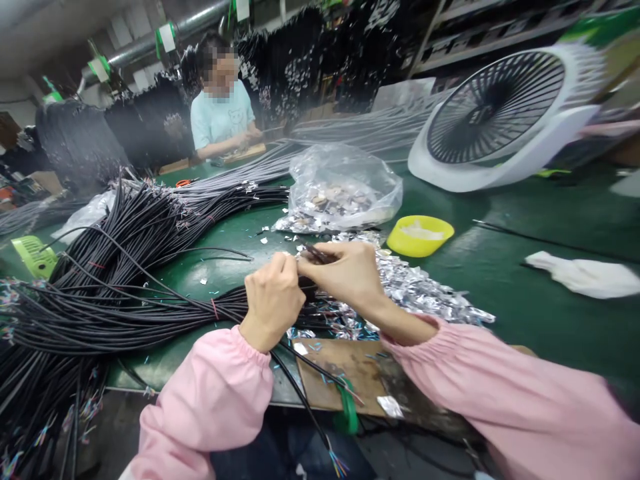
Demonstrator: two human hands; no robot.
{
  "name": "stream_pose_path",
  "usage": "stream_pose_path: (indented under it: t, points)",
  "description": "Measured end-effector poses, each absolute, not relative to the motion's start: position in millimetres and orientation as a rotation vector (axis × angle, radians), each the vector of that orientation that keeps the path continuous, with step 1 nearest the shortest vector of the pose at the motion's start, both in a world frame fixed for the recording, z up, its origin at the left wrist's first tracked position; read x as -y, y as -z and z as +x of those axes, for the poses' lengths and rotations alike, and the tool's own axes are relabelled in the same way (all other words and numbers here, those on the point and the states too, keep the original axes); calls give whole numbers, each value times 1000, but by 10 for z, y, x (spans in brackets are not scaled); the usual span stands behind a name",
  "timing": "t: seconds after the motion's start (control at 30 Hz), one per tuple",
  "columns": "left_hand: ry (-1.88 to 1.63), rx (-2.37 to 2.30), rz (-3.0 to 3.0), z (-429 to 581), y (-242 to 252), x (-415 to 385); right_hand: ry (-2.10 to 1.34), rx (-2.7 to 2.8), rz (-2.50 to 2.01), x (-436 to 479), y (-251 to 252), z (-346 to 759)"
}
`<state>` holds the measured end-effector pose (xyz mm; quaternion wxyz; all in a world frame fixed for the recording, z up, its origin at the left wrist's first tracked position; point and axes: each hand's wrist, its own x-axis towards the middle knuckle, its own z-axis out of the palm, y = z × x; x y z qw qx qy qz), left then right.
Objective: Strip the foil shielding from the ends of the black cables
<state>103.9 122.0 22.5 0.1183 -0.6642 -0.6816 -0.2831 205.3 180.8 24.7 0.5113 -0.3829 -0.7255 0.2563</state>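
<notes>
My left hand (274, 297) is closed in a pinch near the middle of the view; its fingertips meet those of my right hand (347, 270). Between the fingers of my right hand is a thin dark tool (318, 253), partly hidden. What my left fingers pinch is too small to name. Beneath both hands runs a bundle of black cables (190, 317), tied with a red band. Beside and behind my right hand lies a heap of silvery foil scraps (425, 287). Two cable ends with bare coloured wires hang below my left wrist.
A clear plastic bag (345, 190) of scraps stands behind my hands. Right of it are a yellow dish (420, 237), a white fan (495, 123) and a white cloth (590, 275). A brown board (340, 373) lies at the near edge. Across the table sits a person (223, 120).
</notes>
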Motion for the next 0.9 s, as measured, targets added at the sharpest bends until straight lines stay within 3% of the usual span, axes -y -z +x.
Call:
stream_pose_path:
  t: [0.1,0.23,0.3,0.37,0.47,0.53,0.73,0.9]
  points:
    - [1314,2131,-2029,978,-260,-1238,-544,1763,-835,-1821,-249,2082]
    - [1894,2360,-1911,916,-318,-1228,-193,1874,-567,-1780,-257,2095]
    - [1846,2284,-1875,929,-320,-1205,-144,1893,-531,-1738,-274,2100]
    - [1551,2124,-1870,959,-280,-1182,-281,1851,-609,-1696,-308,2111]
    - [1024,1886,-1977,995,-155,-1164,-798,1683,-776,-1674,-373,2133]
    - [852,1773,-2161,994,-88,-1160,-1066,1517,-808,-1694,-401,2148]
    - [1488,1960,-2103,878,-279,-1086,-716,1578,-733,-1762,-392,2199]
    - [1541,1992,-2229,802,-413,-997,-754,1899,-458,-1744,-450,2281]
